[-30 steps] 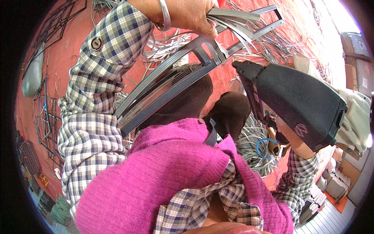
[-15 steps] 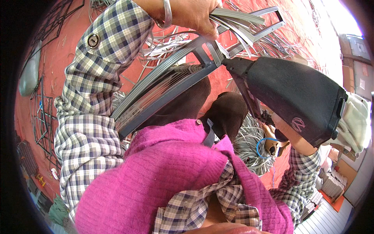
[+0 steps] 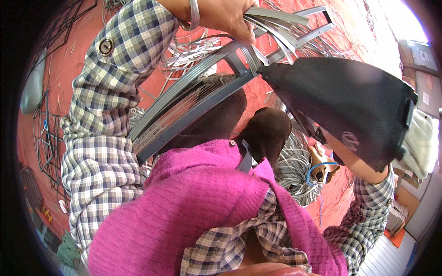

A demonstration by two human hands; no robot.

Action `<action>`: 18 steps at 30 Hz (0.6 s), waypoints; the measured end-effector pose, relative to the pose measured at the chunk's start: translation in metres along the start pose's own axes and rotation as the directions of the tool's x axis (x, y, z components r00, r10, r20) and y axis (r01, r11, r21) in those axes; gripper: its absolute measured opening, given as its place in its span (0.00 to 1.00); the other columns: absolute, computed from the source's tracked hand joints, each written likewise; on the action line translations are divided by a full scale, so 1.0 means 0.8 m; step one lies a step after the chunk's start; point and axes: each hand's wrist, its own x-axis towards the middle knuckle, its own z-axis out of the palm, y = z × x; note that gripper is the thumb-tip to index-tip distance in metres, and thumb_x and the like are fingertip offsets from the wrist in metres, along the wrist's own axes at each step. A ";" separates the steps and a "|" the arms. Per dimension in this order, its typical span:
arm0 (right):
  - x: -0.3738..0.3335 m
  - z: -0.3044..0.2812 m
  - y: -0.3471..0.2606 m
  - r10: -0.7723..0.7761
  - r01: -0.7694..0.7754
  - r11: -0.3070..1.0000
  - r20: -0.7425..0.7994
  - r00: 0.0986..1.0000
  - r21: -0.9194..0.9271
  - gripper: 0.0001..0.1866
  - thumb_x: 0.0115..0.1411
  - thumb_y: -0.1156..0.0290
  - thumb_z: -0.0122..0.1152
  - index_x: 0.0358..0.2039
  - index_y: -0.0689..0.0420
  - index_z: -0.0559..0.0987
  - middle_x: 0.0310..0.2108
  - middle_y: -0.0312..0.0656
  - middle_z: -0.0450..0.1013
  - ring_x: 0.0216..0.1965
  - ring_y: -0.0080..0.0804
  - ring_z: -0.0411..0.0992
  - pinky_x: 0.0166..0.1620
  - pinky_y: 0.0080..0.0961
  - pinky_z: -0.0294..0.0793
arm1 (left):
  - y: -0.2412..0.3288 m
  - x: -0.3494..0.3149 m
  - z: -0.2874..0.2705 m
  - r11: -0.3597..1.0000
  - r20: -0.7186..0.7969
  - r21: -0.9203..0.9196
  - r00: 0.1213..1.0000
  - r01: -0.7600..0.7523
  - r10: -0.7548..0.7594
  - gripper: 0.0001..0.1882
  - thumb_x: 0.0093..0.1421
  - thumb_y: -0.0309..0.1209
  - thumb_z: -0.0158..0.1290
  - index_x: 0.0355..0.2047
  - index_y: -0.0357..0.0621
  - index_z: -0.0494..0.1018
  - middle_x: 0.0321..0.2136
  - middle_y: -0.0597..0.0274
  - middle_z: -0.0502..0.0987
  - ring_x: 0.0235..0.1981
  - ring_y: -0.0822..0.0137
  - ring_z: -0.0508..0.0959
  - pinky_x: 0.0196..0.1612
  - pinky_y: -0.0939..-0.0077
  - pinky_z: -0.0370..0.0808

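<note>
A dark-grey barred metal frame [image 3: 195, 117] slants above the knees [image 3: 267, 129]; the left hand [image 3: 225, 19] pinches flat grey strips [image 3: 276, 17] against it. The right hand [image 3: 332, 141], mostly hidden, seemingly grips a bulky black tapered tool [image 3: 340, 99]. Apparently aligning nose with strips, calling for steadiness.

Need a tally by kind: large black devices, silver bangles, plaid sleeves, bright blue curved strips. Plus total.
Large black device: 1
Silver bangle: 1
Plaid sleeves: 2
Bright blue curved strip: 1
Total: 5
</note>
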 end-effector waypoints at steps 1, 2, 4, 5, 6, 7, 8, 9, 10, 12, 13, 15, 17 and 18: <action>0.001 -0.001 -0.001 -0.006 0.006 1.000 -0.004 1.000 0.000 0.12 0.49 0.72 0.66 0.36 0.55 0.79 0.36 0.42 0.74 0.37 0.35 0.72 0.41 0.29 0.70 | -0.002 0.001 0.001 0.999 -0.018 0.014 0.999 -0.035 0.035 0.12 0.50 0.35 0.58 0.27 0.37 0.76 0.19 0.47 0.75 0.21 0.59 0.75 0.27 0.69 0.70; 0.001 0.000 -0.002 -0.013 0.013 1.000 -0.007 1.000 0.001 0.12 0.49 0.73 0.67 0.36 0.55 0.79 0.36 0.42 0.74 0.37 0.35 0.73 0.41 0.29 0.71 | -0.004 0.002 0.001 0.997 -0.036 0.031 0.997 -0.068 0.069 0.12 0.50 0.35 0.57 0.27 0.37 0.76 0.20 0.48 0.75 0.21 0.60 0.75 0.27 0.69 0.70; 0.002 -0.001 -0.005 -0.022 0.022 1.000 -0.014 1.000 0.004 0.13 0.48 0.73 0.67 0.37 0.55 0.79 0.37 0.42 0.74 0.38 0.36 0.73 0.41 0.29 0.71 | -0.004 0.003 0.001 0.989 -0.071 0.070 0.989 -0.127 0.132 0.11 0.51 0.35 0.57 0.27 0.38 0.75 0.20 0.49 0.75 0.22 0.60 0.75 0.28 0.69 0.70; 0.005 -0.004 -0.004 -0.025 0.025 1.000 -0.013 1.000 0.003 0.13 0.48 0.73 0.67 0.37 0.54 0.79 0.37 0.42 0.74 0.38 0.36 0.73 0.42 0.30 0.71 | -0.002 0.004 0.002 0.997 -0.072 0.065 0.996 -0.043 0.048 0.11 0.52 0.34 0.56 0.27 0.37 0.74 0.19 0.49 0.75 0.21 0.59 0.74 0.28 0.67 0.69; 0.004 -0.003 -0.005 -0.029 0.029 1.000 -0.012 0.999 -0.001 0.13 0.48 0.73 0.67 0.37 0.54 0.80 0.37 0.43 0.74 0.38 0.36 0.73 0.42 0.30 0.71 | 0.000 0.004 0.001 0.998 -0.094 0.055 0.995 -0.013 0.018 0.11 0.52 0.35 0.57 0.27 0.37 0.74 0.19 0.49 0.74 0.21 0.59 0.74 0.28 0.67 0.69; 0.006 -0.006 -0.004 -0.032 0.032 0.999 -0.012 0.999 -0.002 0.13 0.48 0.73 0.67 0.37 0.54 0.80 0.38 0.43 0.74 0.39 0.36 0.73 0.42 0.30 0.71 | 0.002 0.004 0.000 0.999 -0.116 0.045 0.993 0.017 -0.011 0.11 0.51 0.35 0.57 0.27 0.37 0.74 0.19 0.49 0.74 0.21 0.59 0.74 0.27 0.67 0.69; 0.006 -0.005 -0.004 -0.042 0.042 0.999 -0.011 0.999 -0.009 0.14 0.48 0.74 0.67 0.37 0.54 0.80 0.38 0.43 0.75 0.39 0.37 0.73 0.43 0.30 0.71 | 0.005 0.005 -0.002 0.998 -0.137 0.035 0.990 0.044 -0.039 0.11 0.51 0.35 0.57 0.27 0.37 0.74 0.19 0.48 0.74 0.21 0.59 0.74 0.27 0.67 0.69; 0.006 -0.007 -0.002 -0.056 0.056 0.998 -0.010 0.998 -0.022 0.14 0.48 0.74 0.67 0.37 0.54 0.80 0.38 0.43 0.75 0.39 0.37 0.73 0.43 0.31 0.71 | 0.008 0.007 -0.004 0.995 -0.111 0.070 0.992 0.075 -0.067 0.11 0.51 0.35 0.57 0.27 0.38 0.75 0.20 0.48 0.74 0.22 0.56 0.74 0.28 0.65 0.69; 0.005 -0.006 -0.002 -0.075 0.074 0.996 -0.011 0.997 -0.042 0.14 0.47 0.74 0.68 0.37 0.54 0.80 0.39 0.43 0.75 0.40 0.37 0.74 0.43 0.31 0.72 | 0.010 0.008 -0.006 0.986 -0.085 0.146 0.994 0.080 -0.068 0.11 0.51 0.35 0.57 0.27 0.37 0.75 0.20 0.47 0.74 0.22 0.54 0.75 0.28 0.64 0.69; 0.002 -0.006 0.001 -0.142 0.139 0.982 -0.016 0.990 -0.125 0.14 0.47 0.74 0.68 0.37 0.54 0.80 0.39 0.44 0.75 0.40 0.38 0.74 0.44 0.31 0.72 | 0.015 0.009 -0.009 0.952 -0.036 0.293 0.996 0.087 -0.080 0.11 0.51 0.35 0.57 0.27 0.37 0.75 0.20 0.47 0.75 0.23 0.52 0.75 0.28 0.63 0.69; -0.001 -0.005 0.002 -0.190 0.182 0.966 -0.028 0.981 -0.181 0.14 0.47 0.75 0.68 0.37 0.54 0.80 0.39 0.43 0.75 0.40 0.38 0.74 0.44 0.31 0.72 | 0.017 0.007 -0.010 0.936 -0.037 0.351 0.999 0.042 -0.031 0.11 0.51 0.35 0.56 0.26 0.38 0.75 0.21 0.46 0.75 0.24 0.49 0.75 0.28 0.62 0.69; -0.005 -0.001 0.003 -0.285 0.259 0.920 -0.049 0.957 -0.293 0.12 0.47 0.75 0.67 0.35 0.55 0.80 0.39 0.43 0.75 0.39 0.37 0.74 0.43 0.31 0.72 | 0.021 0.004 -0.008 0.966 -0.158 0.257 0.985 -0.027 0.070 0.11 0.52 0.35 0.56 0.26 0.38 0.75 0.21 0.47 0.75 0.24 0.50 0.75 0.28 0.62 0.69; -0.006 0.003 0.005 -0.289 0.269 0.907 -0.014 0.957 -0.325 0.13 0.46 0.76 0.68 0.35 0.55 0.80 0.38 0.42 0.75 0.38 0.37 0.74 0.42 0.29 0.72 | 0.025 0.001 -0.007 0.976 -0.326 0.193 0.931 -0.106 0.165 0.11 0.55 0.34 0.55 0.27 0.37 0.73 0.22 0.48 0.74 0.23 0.54 0.74 0.28 0.64 0.70; -0.006 0.005 0.005 -0.287 0.271 0.902 0.005 0.958 -0.337 0.13 0.46 0.76 0.68 0.35 0.55 0.80 0.37 0.42 0.75 0.38 0.37 0.74 0.41 0.29 0.73 | 0.027 0.002 -0.006 0.974 -0.404 0.116 0.886 -0.195 0.226 0.10 0.58 0.33 0.53 0.30 0.37 0.73 0.23 0.56 0.74 0.23 0.62 0.74 0.29 0.69 0.70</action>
